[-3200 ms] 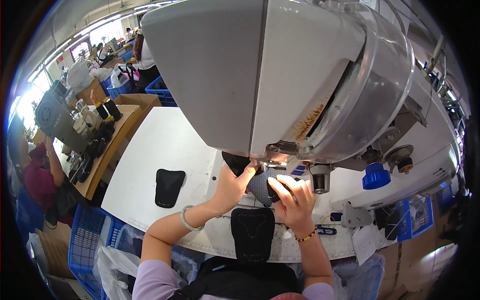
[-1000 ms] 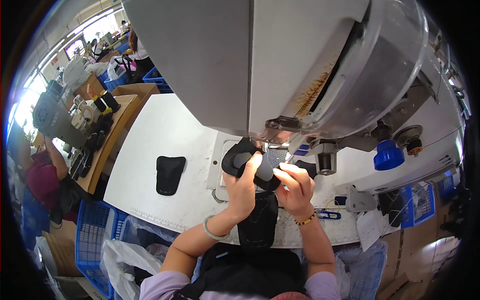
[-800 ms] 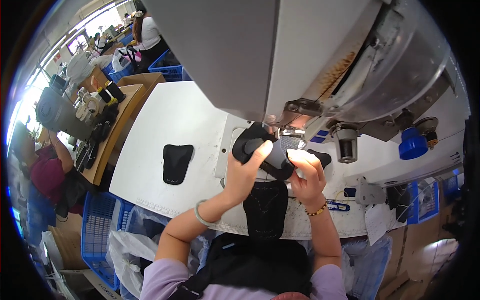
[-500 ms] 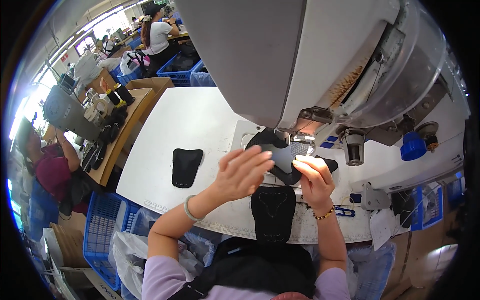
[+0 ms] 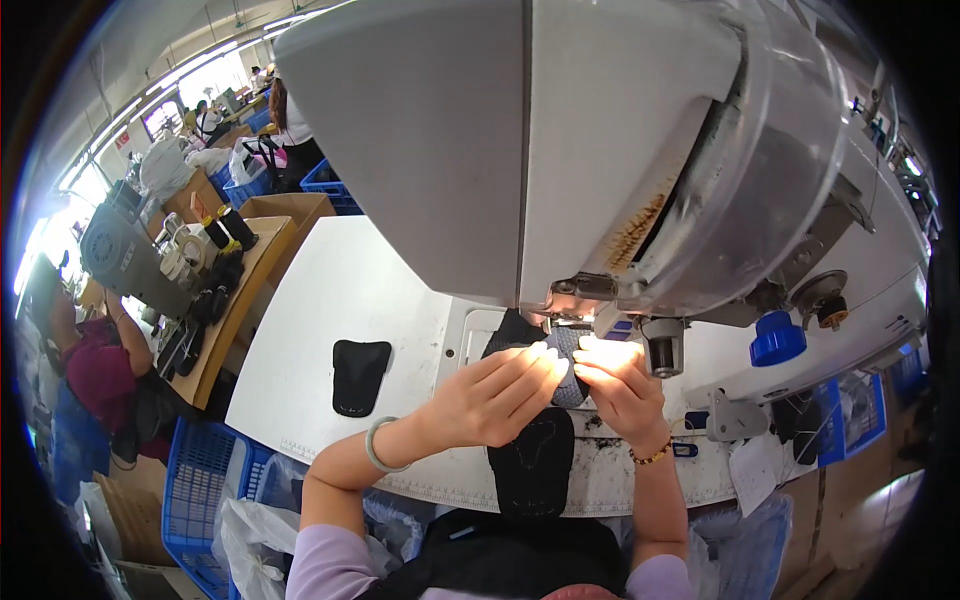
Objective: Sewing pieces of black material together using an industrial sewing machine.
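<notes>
Under the lit head of a sewing machine, my left hand and my right hand meet at a small grey textured fabric piece. The fingertips of both hands are closed on its two sides. Behind my left fingers, a black fabric piece lies on the machine plate, partly covered. A black shaped pad with light stitch lines lies below my hands, at the table's front edge. Off to the left, a smaller black pad lies flat by itself.
The white table has a ruled front edge, with dark lint near my right wrist. A small blue tool lies there, partly hidden. Blue baskets stand at left and right. Another person works at a machine on the left.
My left hand has come right and down onto the grey piece, beside my right hand. The view has shifted, and the machine head appears lower and further left.
</notes>
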The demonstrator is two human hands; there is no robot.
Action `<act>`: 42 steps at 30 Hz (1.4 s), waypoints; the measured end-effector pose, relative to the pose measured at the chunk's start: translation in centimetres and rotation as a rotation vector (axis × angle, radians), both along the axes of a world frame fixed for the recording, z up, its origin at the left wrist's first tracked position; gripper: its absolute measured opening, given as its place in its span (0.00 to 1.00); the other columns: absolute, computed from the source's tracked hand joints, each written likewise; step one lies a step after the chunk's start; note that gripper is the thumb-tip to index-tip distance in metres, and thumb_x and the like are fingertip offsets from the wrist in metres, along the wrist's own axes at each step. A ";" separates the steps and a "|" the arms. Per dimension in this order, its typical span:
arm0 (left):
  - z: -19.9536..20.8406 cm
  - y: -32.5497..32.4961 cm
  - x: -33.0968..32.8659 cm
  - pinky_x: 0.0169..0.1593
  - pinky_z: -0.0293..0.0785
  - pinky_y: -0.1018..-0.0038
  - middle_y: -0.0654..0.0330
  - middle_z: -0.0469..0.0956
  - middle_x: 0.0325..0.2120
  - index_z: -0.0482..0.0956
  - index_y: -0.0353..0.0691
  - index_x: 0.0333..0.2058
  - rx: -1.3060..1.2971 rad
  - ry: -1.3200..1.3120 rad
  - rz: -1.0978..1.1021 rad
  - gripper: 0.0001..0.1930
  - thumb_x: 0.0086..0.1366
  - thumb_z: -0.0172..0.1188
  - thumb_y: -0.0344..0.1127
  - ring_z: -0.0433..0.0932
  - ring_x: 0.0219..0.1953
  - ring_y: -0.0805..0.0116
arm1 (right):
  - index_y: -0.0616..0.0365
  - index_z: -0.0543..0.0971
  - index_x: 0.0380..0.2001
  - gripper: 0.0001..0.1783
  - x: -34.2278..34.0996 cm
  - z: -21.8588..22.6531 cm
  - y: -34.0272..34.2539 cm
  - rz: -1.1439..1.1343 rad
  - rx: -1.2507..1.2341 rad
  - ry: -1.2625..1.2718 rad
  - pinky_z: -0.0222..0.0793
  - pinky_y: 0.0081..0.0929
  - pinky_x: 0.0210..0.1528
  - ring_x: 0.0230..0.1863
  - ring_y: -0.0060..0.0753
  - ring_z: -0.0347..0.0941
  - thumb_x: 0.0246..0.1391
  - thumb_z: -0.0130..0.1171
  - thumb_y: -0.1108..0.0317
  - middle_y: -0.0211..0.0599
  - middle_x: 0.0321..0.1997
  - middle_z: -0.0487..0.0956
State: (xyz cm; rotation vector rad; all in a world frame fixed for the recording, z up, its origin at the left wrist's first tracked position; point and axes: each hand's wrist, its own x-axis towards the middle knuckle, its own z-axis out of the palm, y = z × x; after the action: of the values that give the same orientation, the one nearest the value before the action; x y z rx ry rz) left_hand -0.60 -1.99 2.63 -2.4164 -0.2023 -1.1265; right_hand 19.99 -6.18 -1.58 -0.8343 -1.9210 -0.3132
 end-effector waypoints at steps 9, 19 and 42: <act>-0.2 1.5 -0.1 0.38 0.78 0.72 0.56 0.77 0.32 0.78 0.31 0.34 -0.101 -0.041 -0.065 0.15 0.43 0.57 0.26 0.78 0.35 0.62 | 0.51 0.80 0.37 0.16 -0.2 0.2 0.0 -0.043 -0.042 -0.020 0.65 0.32 0.44 0.43 0.33 0.73 0.41 0.65 0.76 0.30 0.42 0.78; -0.7 3.8 -1.2 0.47 0.75 0.70 0.58 0.75 0.37 0.76 0.33 0.40 -0.253 -0.024 -0.168 0.17 0.47 0.56 0.23 0.76 0.45 0.62 | 0.55 0.80 0.35 0.12 -2.0 1.5 -0.2 -0.172 0.029 -0.091 0.64 0.26 0.43 0.40 0.29 0.72 0.43 0.62 0.75 0.26 0.38 0.77; -3.1 6.5 -0.8 0.34 0.73 0.74 0.60 0.80 0.29 0.81 0.42 0.31 -0.488 -0.312 -0.198 0.14 0.42 0.63 0.21 0.78 0.31 0.64 | 0.53 0.80 0.40 0.14 -2.9 0.9 0.5 -0.191 -0.077 0.118 0.67 0.36 0.44 0.37 0.36 0.74 0.46 0.64 0.72 0.32 0.35 0.77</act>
State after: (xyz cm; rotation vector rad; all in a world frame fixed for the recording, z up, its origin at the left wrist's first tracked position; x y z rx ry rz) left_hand -1.37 4.52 -0.49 -2.7045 -0.3821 -1.7132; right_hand 17.09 -5.64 -0.68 -1.0668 -1.7564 -0.2990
